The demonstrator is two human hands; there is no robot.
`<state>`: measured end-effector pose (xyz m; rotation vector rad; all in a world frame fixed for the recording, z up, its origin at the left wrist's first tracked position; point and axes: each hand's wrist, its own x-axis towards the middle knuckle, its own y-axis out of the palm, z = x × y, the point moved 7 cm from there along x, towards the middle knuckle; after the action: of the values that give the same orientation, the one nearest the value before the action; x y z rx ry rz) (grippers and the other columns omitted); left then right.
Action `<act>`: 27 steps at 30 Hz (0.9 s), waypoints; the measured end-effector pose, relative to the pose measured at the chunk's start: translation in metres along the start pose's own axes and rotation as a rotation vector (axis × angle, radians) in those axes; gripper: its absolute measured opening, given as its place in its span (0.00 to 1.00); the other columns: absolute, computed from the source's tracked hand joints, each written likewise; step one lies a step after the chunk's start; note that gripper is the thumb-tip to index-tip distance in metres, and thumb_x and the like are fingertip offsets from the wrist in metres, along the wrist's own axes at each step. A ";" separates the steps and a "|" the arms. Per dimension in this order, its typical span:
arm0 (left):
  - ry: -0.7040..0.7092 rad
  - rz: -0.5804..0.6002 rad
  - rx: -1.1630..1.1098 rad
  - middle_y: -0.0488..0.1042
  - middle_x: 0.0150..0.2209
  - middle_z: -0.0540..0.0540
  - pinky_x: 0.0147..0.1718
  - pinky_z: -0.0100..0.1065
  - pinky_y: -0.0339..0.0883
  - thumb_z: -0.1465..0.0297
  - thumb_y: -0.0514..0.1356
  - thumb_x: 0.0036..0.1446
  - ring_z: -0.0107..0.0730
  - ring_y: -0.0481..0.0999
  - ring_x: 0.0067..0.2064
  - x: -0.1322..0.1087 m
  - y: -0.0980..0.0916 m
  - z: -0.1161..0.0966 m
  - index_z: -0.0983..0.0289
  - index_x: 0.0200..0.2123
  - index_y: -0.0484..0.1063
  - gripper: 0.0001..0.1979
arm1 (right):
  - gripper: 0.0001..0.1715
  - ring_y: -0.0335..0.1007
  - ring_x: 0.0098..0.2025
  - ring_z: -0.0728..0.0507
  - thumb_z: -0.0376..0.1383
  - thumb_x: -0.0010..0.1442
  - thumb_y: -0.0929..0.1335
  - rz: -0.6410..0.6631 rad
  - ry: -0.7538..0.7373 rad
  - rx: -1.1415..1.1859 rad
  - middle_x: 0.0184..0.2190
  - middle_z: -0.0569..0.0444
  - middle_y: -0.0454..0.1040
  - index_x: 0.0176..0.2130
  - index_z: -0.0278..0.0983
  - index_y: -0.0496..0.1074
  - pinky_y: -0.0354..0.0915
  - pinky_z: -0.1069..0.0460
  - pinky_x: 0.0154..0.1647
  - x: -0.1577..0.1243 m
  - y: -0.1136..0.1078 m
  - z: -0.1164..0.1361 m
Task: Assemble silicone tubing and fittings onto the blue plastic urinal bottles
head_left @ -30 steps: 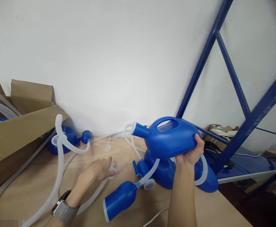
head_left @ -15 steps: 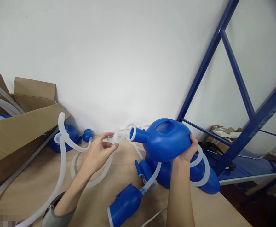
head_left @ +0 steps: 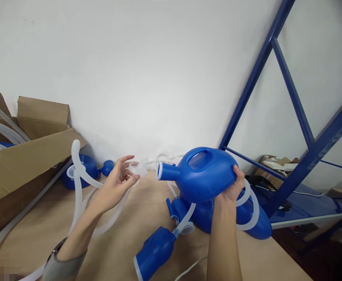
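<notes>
My right hand (head_left: 232,190) grips the rear of a blue plastic jug (head_left: 203,175) with a handle on top, holding it above the table with its spout pointing left. My left hand (head_left: 115,186) pinches the translucent cap end (head_left: 137,168) of a white hose (head_left: 112,218), raised a short way left of the spout (head_left: 165,171). The cap and spout are apart. Under the jug lies a second blue jug (head_left: 247,220) with a hose looped round it.
A blue cup-shaped part (head_left: 153,250) on a hose lies at the front of the wooden table (head_left: 124,249). An open cardboard box (head_left: 21,164) with hoses stands at left, with more blue parts (head_left: 84,168) beside it. A blue metal rack (head_left: 300,128) rises at right.
My left hand lifted the hose end off the table and brought it up near the spout. My right hand tilted the jug and shifted it slightly left.
</notes>
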<state>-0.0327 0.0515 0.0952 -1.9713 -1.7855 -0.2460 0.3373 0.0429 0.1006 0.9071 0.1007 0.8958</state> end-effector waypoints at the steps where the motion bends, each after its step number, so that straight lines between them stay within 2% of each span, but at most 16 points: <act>1: -0.013 0.078 -0.011 0.77 0.46 0.56 0.41 0.38 0.72 0.57 0.60 0.64 0.34 0.77 0.39 -0.001 -0.002 0.001 0.56 0.65 0.59 0.29 | 0.33 0.74 0.50 0.35 0.50 0.48 0.74 -0.021 -0.008 -0.004 0.44 0.51 0.78 0.51 0.38 0.76 0.73 0.37 0.54 0.002 -0.003 0.001; 5: -0.090 0.392 0.021 0.76 0.33 0.51 0.47 0.43 0.72 0.53 0.54 0.68 0.40 0.79 0.39 -0.015 0.004 0.001 0.54 0.70 0.54 0.31 | 0.33 0.74 0.49 0.35 0.50 0.47 0.74 -0.049 -0.015 -0.016 0.44 0.50 0.78 0.50 0.37 0.76 0.74 0.36 0.53 0.005 -0.009 0.003; 7: -0.177 0.510 -0.033 0.75 0.30 0.49 0.43 0.42 0.73 0.50 0.52 0.69 0.41 0.80 0.35 -0.023 0.017 0.000 0.54 0.72 0.46 0.34 | 0.33 0.74 0.49 0.34 0.50 0.47 0.74 -0.025 -0.007 -0.019 0.44 0.51 0.78 0.50 0.37 0.76 0.74 0.36 0.53 0.002 -0.004 0.001; 9: -0.272 0.562 -0.044 0.74 0.27 0.46 0.35 0.38 0.71 0.47 0.50 0.68 0.37 0.75 0.27 -0.028 0.029 -0.001 0.54 0.71 0.43 0.36 | 0.35 0.74 0.49 0.34 0.49 0.47 0.75 0.011 -0.001 -0.020 0.45 0.51 0.78 0.52 0.39 0.76 0.73 0.36 0.53 -0.004 0.004 -0.001; 11: -0.321 0.535 0.002 0.71 0.24 0.43 0.28 0.34 0.65 0.45 0.49 0.68 0.33 0.66 0.20 -0.028 0.036 -0.001 0.53 0.68 0.45 0.33 | 0.38 0.75 0.49 0.34 0.49 0.47 0.75 0.058 0.013 -0.016 0.46 0.52 0.78 0.55 0.40 0.75 0.73 0.35 0.54 -0.010 0.014 -0.005; 13: -0.319 0.472 0.028 0.68 0.22 0.42 0.23 0.32 0.59 0.44 0.46 0.68 0.31 0.61 0.19 -0.025 0.038 -0.001 0.54 0.65 0.48 0.30 | 0.40 0.75 0.49 0.35 0.48 0.47 0.75 0.093 0.021 -0.014 0.49 0.52 0.78 0.58 0.41 0.74 0.73 0.35 0.55 -0.016 0.022 -0.008; 15: -0.282 0.400 0.042 0.68 0.23 0.42 0.23 0.32 0.59 0.44 0.45 0.68 0.32 0.64 0.21 -0.021 0.035 -0.002 0.55 0.63 0.48 0.29 | 0.40 0.75 0.50 0.35 0.48 0.49 0.74 0.111 0.016 -0.019 0.51 0.52 0.77 0.60 0.42 0.73 0.73 0.36 0.55 -0.020 0.026 -0.010; 19: -0.178 0.285 0.122 0.73 0.33 0.48 0.32 0.33 0.69 0.47 0.46 0.69 0.31 0.75 0.28 -0.012 0.028 0.001 0.57 0.59 0.50 0.26 | 0.43 0.75 0.49 0.35 0.47 0.47 0.74 0.156 0.018 -0.026 0.53 0.52 0.76 0.61 0.44 0.71 0.73 0.35 0.54 -0.021 0.031 -0.011; 23: -0.170 0.178 0.087 0.73 0.45 0.55 0.21 0.33 0.70 0.44 0.51 0.65 0.36 0.81 0.32 -0.005 0.029 0.008 0.56 0.49 0.53 0.24 | 0.44 0.75 0.50 0.34 0.47 0.45 0.75 0.166 -0.014 -0.009 0.53 0.53 0.76 0.61 0.45 0.71 0.73 0.35 0.54 -0.019 0.031 -0.011; 25: -0.152 0.101 0.076 0.74 0.42 0.54 0.23 0.36 0.74 0.44 0.53 0.64 0.39 0.82 0.32 -0.003 0.030 0.008 0.57 0.45 0.56 0.23 | 0.43 0.74 0.51 0.34 0.47 0.46 0.75 0.161 -0.028 -0.005 0.53 0.53 0.76 0.61 0.45 0.71 0.72 0.35 0.54 -0.017 0.029 -0.011; 27: -0.121 0.037 0.097 0.76 0.37 0.53 0.33 0.42 0.79 0.45 0.54 0.64 0.41 0.83 0.34 -0.002 0.029 0.005 0.58 0.44 0.61 0.22 | 0.42 0.74 0.51 0.34 0.46 0.46 0.75 0.150 -0.034 -0.005 0.54 0.53 0.76 0.61 0.45 0.71 0.73 0.36 0.54 -0.016 0.028 -0.011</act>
<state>-0.0052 0.0506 0.0836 -1.9851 -1.7975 -0.0278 0.3046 0.0466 0.1093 0.9343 0.0012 1.0190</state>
